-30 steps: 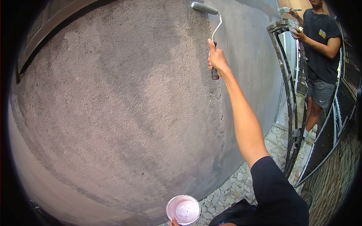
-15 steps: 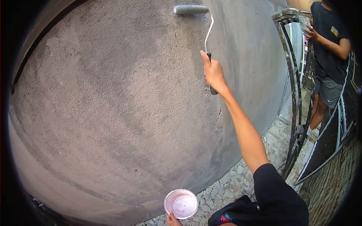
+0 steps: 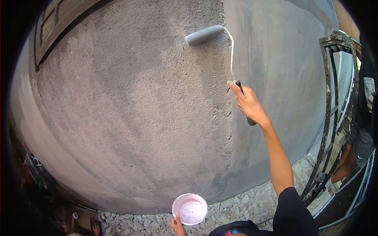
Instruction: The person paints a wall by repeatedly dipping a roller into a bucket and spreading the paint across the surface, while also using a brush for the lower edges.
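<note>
My right hand (image 3: 249, 105) is closed around the black handle (image 3: 251, 121) of a paint roller, with the thumb pointing up along it. The roller's grey sleeve (image 3: 204, 35) appears to rest against the rough wall (image 3: 130, 106), tilted with its right end higher, close to the seam where the smoother grey wall begins. At the bottom of the view my left hand (image 3: 178, 226) grips the rim of a small white bucket (image 3: 189, 208), thumb over the edge. Whitish-pink paint coats its inside.
A window frame (image 3: 51, 35) sits upper left. Broken stones (image 3: 244, 204) cover the ground along the wall. To the right stands a dark metal frame (image 3: 330, 110), beside a person (image 3: 364, 133) holding a cup-like container (image 3: 369, 88). Another person's hand (image 3: 96, 229) shows at lower left.
My right hand has brought the roller lower on the wall, and its sleeve has tilted. The view has turned, showing more window and another person at lower left. My left hand still holds the bucket.
</note>
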A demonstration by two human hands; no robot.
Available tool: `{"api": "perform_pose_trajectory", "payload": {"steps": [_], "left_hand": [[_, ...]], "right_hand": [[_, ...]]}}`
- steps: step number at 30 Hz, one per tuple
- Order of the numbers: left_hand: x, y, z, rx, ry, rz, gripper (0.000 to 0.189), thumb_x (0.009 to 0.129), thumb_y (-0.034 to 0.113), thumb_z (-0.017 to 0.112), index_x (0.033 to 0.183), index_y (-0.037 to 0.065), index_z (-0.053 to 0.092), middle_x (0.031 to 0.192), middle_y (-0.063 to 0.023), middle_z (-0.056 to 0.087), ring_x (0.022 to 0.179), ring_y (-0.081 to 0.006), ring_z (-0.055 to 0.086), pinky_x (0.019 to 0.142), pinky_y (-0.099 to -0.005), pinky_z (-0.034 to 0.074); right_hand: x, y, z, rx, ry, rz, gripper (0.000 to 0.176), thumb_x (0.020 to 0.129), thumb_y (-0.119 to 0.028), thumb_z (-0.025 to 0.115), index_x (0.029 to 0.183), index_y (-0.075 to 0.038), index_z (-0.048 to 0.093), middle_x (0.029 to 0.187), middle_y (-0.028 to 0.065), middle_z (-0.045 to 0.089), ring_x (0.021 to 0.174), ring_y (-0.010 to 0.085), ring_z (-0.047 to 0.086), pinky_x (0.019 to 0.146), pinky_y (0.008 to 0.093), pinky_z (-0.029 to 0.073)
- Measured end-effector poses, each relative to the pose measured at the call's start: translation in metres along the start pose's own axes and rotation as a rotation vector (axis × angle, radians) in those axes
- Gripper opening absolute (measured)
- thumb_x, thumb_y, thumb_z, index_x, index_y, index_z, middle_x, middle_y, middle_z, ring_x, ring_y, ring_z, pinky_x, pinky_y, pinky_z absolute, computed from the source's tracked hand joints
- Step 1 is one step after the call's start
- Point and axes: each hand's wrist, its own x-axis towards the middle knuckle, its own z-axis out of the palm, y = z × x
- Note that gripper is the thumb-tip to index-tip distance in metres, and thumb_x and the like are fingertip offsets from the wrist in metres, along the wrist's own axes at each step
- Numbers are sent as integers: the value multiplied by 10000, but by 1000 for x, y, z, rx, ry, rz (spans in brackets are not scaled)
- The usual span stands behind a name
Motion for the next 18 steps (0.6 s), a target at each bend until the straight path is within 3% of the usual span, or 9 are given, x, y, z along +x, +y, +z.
{"api": "perform_pose_trajectory", "payload": {"steps": [2,4,8,11,12,13,14,16,18], "left_hand": [[-23,7,25,-67,22,-1,278,935,247,546,1003,-15,609,885,-61,612,797,-142,538,680,-301,454],[-43,2,40,-139,50,0,283,935,244,543,1012,-20,611,885,-61,612,789,-138,529,675,-299,446],[-71,-19,55,88,120,-86,308,935,253,546,1031,-32,612,1006,-123,620,885,-181,542,761,-311,455],[-73,-62,57,8,205,65,309,931,267,556,992,-29,618,945,-105,614,848,-180,520,736,-320,449],[-67,-91,55,-110,245,84,316,929,276,557,982,-29,620,912,-92,610,832,-175,511,726,-318,445],[-72,-67,62,-229,283,100,324,927,286,559,971,-28,621,879,-79,606,816,-169,502,716,-316,442],[-94,-45,58,-79,213,-63,349,925,306,561,988,-33,618,864,-78,599,815,-174,501,707,-320,441],[-98,-46,46,-101,162,-63,357,926,314,560,990,-33,619,869,-78,601,816,-168,502,709,-317,440],[-89,-69,37,-245,124,-118,365,930,327,556,981,-28,624,854,-66,597,782,-148,494,688,-310,431]], "right_hand": [[15,-25,-21,126,-155,43,460,965,-467,479,844,-29,552,572,3,401,523,74,417,457,248,374],[27,-40,-30,539,-371,-1,420,959,-458,499,887,-44,520,611,-50,399,518,26,407,426,178,353],[37,-58,-22,696,-476,-185,408,944,-429,545,904,-30,473,640,-29,428,496,23,401,433,184,393],[51,-60,-4,709,-481,-250,419,937,-436,556,917,-26,474,640,-26,442,493,23,418,428,188,398],[58,-60,4,666,-415,-265,460,926,-502,536,853,-53,466,608,-30,437,463,32,416,408,201,389],[61,-60,9,666,-415,-271,460,926,-502,536,853,-53,466,608,-30,437,463,32,416,408,201,389],[64,-58,14,662,-424,-236,484,920,-538,516,805,-72,449,587,-34,423,449,37,409,399,206,382],[66,-47,32,625,-412,-206,558,906,-631,443,686,-121,388,538,-36,395,417,49,394,377,221,366],[55,-26,49,648,-406,-190,563,905,-638,433,667,-133,361,517,-44,366,396,43,373,361,213,344]]}}
